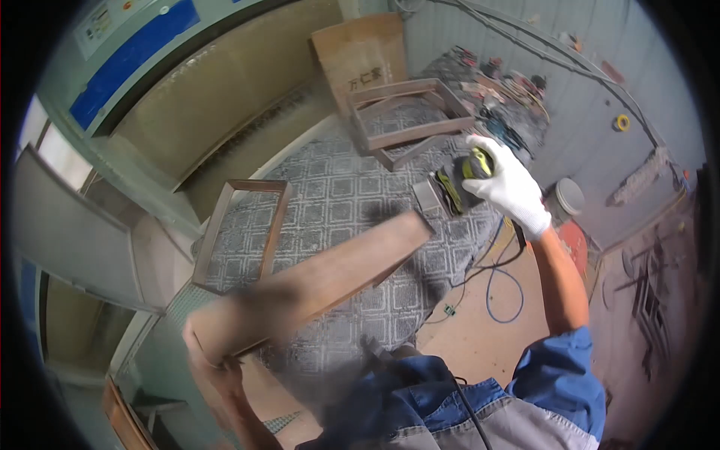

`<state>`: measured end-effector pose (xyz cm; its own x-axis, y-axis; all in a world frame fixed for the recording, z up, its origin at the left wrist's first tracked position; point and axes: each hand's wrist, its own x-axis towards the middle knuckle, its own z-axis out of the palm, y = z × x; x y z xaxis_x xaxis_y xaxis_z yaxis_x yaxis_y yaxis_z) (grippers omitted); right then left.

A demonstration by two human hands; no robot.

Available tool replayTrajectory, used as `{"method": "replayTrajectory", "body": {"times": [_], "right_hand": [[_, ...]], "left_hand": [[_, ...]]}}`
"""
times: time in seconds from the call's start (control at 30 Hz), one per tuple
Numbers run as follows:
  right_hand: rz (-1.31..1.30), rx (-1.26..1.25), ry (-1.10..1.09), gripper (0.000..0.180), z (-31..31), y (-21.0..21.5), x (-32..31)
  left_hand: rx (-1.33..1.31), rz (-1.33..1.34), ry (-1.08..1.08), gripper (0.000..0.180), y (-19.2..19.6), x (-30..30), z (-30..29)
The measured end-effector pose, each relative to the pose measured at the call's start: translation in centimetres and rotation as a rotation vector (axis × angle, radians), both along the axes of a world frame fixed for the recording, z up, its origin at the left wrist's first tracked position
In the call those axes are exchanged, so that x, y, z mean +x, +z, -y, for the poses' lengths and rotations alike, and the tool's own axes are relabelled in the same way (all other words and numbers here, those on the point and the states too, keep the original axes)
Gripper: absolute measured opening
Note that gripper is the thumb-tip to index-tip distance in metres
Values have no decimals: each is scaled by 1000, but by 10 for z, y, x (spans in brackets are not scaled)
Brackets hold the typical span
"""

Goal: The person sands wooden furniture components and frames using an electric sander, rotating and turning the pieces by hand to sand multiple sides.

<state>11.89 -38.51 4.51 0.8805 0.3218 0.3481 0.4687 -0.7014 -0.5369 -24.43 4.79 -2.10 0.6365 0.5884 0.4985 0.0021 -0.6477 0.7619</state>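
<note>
At the left side I see the person's left hand (204,351), a little blurred, with the fingers closed around the near end of a long wooden piece (360,261). This piece reaches slantwise from the hand over the table, its far end pointing away to the right. Behind it a brown rectangular frame (276,225) lies on the grey patterned carpet (330,180) that covers the table. Farther back, a cardboard sheet (367,56) leans upright, and before it two more frames (420,133) lie one over another. To the right of them, the right hand (510,184), in a white glove, is bent around the top of a green and black power tool (478,163), thumb and fingers gripping it, above the carpet's edge. Beyond this hand there stands a pale bucket (570,196), near the wall.
</note>
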Motion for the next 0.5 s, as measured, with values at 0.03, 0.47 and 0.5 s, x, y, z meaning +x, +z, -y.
{"method": "replayTrajectory", "body": {"times": [0.03, 0.47, 0.5], "right_hand": [[84, 93, 78, 71, 13, -6, 1], [76, 157, 526, 87, -17, 116, -25], [106, 107, 573, 87, -26, 122, -23]], "left_hand": [[86, -23, -48, 51, 44, 24, 21], [696, -453, -9, 84, 56, 207, 130], [757, -365, -92, 91, 54, 203, 125]]}}
